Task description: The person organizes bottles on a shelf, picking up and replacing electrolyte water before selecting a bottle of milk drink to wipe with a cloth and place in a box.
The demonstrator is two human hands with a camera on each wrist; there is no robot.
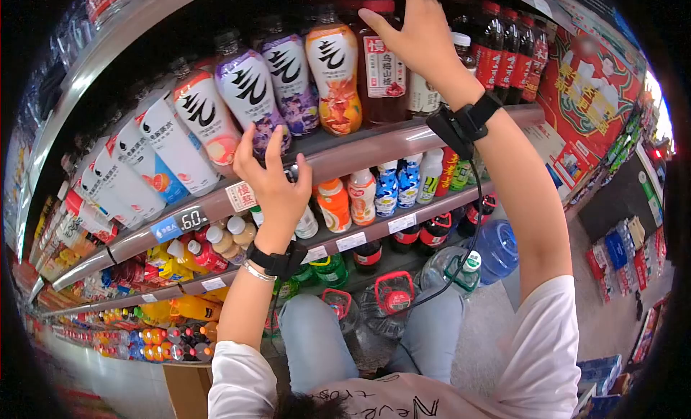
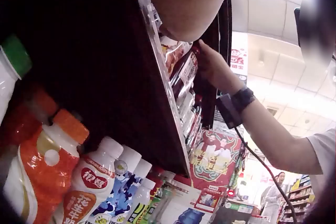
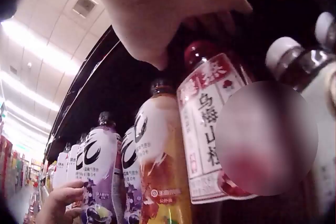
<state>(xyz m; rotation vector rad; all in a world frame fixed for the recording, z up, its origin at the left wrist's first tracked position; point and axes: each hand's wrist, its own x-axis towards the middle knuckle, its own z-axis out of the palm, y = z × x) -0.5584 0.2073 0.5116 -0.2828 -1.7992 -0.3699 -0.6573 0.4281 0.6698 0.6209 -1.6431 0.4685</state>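
Note:
My left hand (image 1: 277, 192) is at the shelf's front edge, fingers spread, with fingertips at the lower part of a purple-and-white bottle (image 1: 248, 88). In the right wrist view, the fingers of the left hand (image 3: 60, 203) lie against the purple bottle (image 3: 100, 171). My right hand (image 1: 428, 41) reaches over the top of a dark red bottle (image 1: 383, 73) with a white label, thumb held apart. From the right wrist, that red bottle (image 3: 202, 129) stands below the palm; the far fingertips are lost in shadow. An orange bottle (image 1: 333, 73) stands between the hands.
Slanted white bottles (image 1: 173, 149) line the shelf on the left, cola bottles (image 1: 489, 48) on the right. The shelf edge (image 1: 360, 156) crosses under both arms. Lower shelves hold small drinks (image 1: 362, 196); large water jugs (image 1: 497, 253) stand near the knees. A cable hangs from the right wrist.

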